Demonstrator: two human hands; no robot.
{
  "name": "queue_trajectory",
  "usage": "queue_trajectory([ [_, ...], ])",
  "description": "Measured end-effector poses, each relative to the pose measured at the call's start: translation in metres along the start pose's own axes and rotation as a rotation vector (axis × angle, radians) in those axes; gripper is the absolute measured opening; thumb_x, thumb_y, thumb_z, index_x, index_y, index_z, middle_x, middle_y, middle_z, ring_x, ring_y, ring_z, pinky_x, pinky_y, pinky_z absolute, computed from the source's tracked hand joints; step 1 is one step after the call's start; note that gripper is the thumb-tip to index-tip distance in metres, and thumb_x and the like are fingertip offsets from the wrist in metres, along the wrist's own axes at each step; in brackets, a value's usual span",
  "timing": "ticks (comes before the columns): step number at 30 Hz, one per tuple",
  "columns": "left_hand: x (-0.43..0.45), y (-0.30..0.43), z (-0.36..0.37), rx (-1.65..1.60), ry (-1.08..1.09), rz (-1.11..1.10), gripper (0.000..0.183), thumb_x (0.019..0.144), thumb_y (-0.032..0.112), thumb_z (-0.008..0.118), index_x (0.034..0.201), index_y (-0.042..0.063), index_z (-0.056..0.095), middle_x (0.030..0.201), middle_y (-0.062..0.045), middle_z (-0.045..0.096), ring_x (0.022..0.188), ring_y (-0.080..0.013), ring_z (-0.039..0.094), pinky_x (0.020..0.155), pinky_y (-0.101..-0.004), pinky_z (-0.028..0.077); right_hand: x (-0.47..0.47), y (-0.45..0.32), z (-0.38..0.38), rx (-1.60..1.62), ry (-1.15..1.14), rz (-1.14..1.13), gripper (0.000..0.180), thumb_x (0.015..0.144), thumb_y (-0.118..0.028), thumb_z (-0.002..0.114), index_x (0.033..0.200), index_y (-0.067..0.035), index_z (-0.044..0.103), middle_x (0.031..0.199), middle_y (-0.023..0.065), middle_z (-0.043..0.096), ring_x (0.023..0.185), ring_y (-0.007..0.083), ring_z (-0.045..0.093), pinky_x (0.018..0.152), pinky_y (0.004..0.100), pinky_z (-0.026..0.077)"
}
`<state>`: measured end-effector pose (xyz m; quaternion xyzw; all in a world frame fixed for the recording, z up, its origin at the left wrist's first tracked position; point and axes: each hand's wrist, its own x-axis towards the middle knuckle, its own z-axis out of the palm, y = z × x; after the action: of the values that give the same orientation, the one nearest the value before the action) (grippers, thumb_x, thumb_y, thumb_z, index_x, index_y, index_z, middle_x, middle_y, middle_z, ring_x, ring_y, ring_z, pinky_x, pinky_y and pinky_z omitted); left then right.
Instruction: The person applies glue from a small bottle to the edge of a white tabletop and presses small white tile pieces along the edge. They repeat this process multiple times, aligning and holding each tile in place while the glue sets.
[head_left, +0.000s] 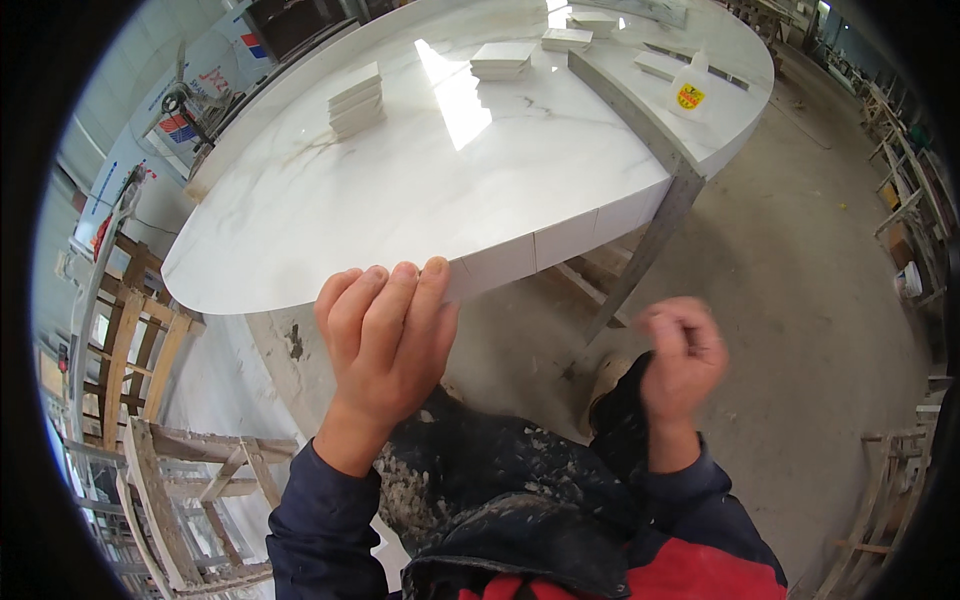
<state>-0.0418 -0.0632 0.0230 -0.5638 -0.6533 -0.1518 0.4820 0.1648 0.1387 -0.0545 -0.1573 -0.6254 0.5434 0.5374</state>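
My left hand (386, 341) grips the near edge of a white, grey-veined stone-look slab (300, 225), fingertips over its top rim. Its palm side lies against the facing strip (480, 274), and the strip's part behind the hand is hidden. Thin upright joints divide the strip along this edge. In the air right of the slab is my right hand (682, 356), blurred, with its fingers curled in. Whether anything small sits in those fingers cannot be told. A metal carpenter's square (630, 105) lies across the slab, one leg hanging down past the edge.
Stacks of small white tiles (355, 101) (502, 60) stand on the slab. A white glue bottle (690, 84) is at the right, near a flat metal bar (727, 75). Wooden frames (161, 487) stand on the left, and a fan (180, 97) beyond the slab.
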Motion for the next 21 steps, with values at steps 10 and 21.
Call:
queue_trajectory([
  [10,-0.002,-0.001,0.006,0.017,0.039,-0.006,0.042,0.081,0.011,0.084,0.122,0.007,0.078,0.123,-0.006,0.063,0.114,-0.0276,0.057,0.095,-0.0465,0.051,-0.005,0.014,0.127,0.737,-0.317,0.655,0.031,0.096,-0.009,0.079,0.123,0.002,0.070,0.117,0.0067,0.073,0.098,0.0140,0.068,0.081,0.0310,0.055],
  [21,-0.001,-0.001,0.007,0.029,0.052,0.000,0.042,0.081,0.015,0.087,0.122,0.009,0.078,0.123,-0.005,0.063,0.113,-0.0266,0.057,0.094,-0.0461,0.051,-0.002,0.025,0.132,0.768,-0.337,0.555,0.023,0.098,-0.009,0.077,0.118,0.001,0.072,0.110,0.0074,0.076,0.093,0.0141,0.069,0.080,0.0307,0.055],
])
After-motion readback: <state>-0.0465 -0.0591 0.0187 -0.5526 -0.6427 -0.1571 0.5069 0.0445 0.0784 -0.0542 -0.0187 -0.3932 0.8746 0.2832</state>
